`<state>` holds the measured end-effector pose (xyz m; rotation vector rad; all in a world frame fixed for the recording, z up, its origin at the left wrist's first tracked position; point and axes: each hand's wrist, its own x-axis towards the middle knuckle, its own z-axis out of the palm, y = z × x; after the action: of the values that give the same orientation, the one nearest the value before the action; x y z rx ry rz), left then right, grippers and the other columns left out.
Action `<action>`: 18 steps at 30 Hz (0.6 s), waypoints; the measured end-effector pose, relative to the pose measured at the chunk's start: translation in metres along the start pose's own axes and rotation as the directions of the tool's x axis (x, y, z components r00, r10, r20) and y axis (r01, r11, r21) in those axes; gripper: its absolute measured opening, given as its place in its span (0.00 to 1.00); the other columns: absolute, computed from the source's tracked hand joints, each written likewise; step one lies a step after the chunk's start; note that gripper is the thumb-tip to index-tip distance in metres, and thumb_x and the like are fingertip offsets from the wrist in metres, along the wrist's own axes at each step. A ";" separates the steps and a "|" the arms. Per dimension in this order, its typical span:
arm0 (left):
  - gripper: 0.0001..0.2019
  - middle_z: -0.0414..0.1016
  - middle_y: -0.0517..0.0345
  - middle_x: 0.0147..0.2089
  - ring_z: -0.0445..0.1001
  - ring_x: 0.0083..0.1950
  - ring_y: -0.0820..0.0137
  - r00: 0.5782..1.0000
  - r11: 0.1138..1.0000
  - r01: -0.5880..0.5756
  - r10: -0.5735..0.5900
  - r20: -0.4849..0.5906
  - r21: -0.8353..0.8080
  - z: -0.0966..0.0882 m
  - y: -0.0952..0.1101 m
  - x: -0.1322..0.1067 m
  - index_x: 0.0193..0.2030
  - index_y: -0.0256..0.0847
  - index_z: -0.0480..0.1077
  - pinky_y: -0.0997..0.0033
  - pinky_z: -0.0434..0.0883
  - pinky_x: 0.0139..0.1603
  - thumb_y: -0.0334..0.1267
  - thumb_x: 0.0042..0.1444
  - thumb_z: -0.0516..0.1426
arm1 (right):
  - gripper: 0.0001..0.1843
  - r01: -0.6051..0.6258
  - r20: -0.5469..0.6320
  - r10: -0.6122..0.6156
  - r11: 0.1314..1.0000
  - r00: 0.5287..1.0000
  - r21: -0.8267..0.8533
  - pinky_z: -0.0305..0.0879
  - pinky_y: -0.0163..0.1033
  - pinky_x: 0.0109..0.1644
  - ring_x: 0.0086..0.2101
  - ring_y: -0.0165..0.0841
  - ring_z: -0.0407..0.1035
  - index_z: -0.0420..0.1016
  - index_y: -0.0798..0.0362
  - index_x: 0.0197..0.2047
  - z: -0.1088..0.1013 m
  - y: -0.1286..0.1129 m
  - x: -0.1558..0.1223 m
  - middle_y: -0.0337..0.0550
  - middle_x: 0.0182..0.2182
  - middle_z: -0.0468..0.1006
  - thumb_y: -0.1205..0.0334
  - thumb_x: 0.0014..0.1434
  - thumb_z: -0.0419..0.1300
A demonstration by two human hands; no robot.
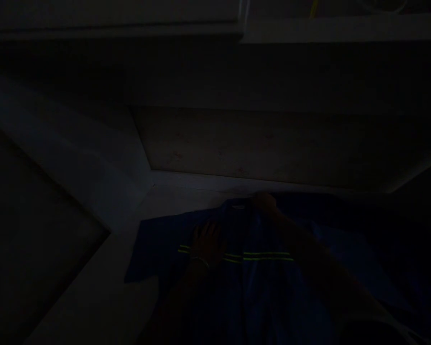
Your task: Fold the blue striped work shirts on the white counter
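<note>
A dark blue short-sleeved shirt with two thin yellow-green stripes across the chest lies spread out on a pale surface, its collar toward the back. My left hand rests flat on the chest, fingers spread, a thin band around its wrist. At the collar, my right hand has its fingers curled on the fabric edge beside the neck opening. The view is very dark, so the fingertips of that hand do not show clearly. The shirt's right side fades into shadow under my forearm.
Behind the shirt rises a pale wall panel with faint reddish marks. Overhead, a shelf edge spans the top, with a yellow item on it. A slanted pale side panel stands at the left.
</note>
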<state>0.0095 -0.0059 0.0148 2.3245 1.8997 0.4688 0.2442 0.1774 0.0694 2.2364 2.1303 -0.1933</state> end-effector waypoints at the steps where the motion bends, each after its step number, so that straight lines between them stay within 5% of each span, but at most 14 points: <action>1: 0.27 0.60 0.58 0.70 0.54 0.71 0.59 1.000 1.000 0.001 -0.001 -0.003 0.003 0.000 0.000 0.000 0.65 0.53 0.61 0.40 0.47 0.70 0.56 0.65 0.40 | 0.24 0.014 0.000 -0.014 1.000 1.000 0.001 0.69 0.47 0.48 0.49 0.48 0.73 0.77 0.58 0.50 -0.002 0.002 -0.001 0.62 0.49 0.77 0.51 0.64 0.50; 5: 0.27 0.60 0.58 0.70 0.54 0.71 0.59 1.000 1.000 -0.001 0.001 -0.007 0.007 0.001 0.000 -0.001 0.65 0.54 0.61 0.39 0.47 0.70 0.56 0.65 0.39 | 0.30 0.094 -0.026 -0.094 0.996 0.995 -0.002 0.68 0.48 0.49 0.50 0.47 0.72 0.74 0.52 0.54 -0.009 0.010 -0.014 0.55 0.50 0.77 0.39 0.61 0.53; 9: 0.27 0.59 0.59 0.71 0.53 0.72 0.59 1.000 1.000 0.003 -0.003 -0.002 0.001 0.001 0.001 -0.001 0.66 0.55 0.59 0.40 0.46 0.70 0.57 0.65 0.39 | 0.27 0.144 -0.118 -0.146 0.989 0.982 -0.029 0.65 0.47 0.51 0.52 0.45 0.69 0.70 0.51 0.57 -0.014 0.012 -0.039 0.53 0.54 0.74 0.42 0.65 0.49; 12: 0.28 0.58 0.59 0.71 0.53 0.72 0.60 1.000 1.000 0.005 -0.005 0.001 0.007 0.001 0.001 -0.002 0.67 0.55 0.59 0.41 0.45 0.71 0.57 0.65 0.38 | 0.26 0.234 -0.289 -0.241 0.970 0.927 -0.057 0.60 0.46 0.57 0.53 0.43 0.67 0.70 0.53 0.57 -0.014 0.006 -0.067 0.53 0.54 0.74 0.49 0.70 0.40; 15: 0.28 0.57 0.59 0.72 0.53 0.72 0.59 1.000 0.999 -0.005 0.005 -0.009 0.031 0.003 0.000 -0.002 0.68 0.55 0.57 0.39 0.44 0.71 0.57 0.65 0.37 | 0.25 0.367 -0.371 -0.362 0.928 0.855 -0.059 0.55 0.48 0.61 0.56 0.42 0.64 0.68 0.55 0.59 -0.004 -0.004 -0.115 0.52 0.57 0.72 0.54 0.71 0.39; 18: 0.29 0.55 0.57 0.72 0.52 0.72 0.58 1.000 0.998 -0.024 0.024 0.002 0.059 0.006 0.000 -0.002 0.69 0.54 0.55 0.37 0.45 0.70 0.57 0.65 0.37 | 0.26 0.440 -0.365 -0.416 0.898 0.833 -0.019 0.49 0.55 0.66 0.61 0.44 0.59 0.63 0.53 0.64 0.014 -0.015 -0.190 0.50 0.63 0.65 0.53 0.70 0.42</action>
<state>0.0104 -0.0070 0.0090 2.3859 1.9126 0.4188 0.2203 -0.0116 0.0795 1.9012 2.8452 0.1539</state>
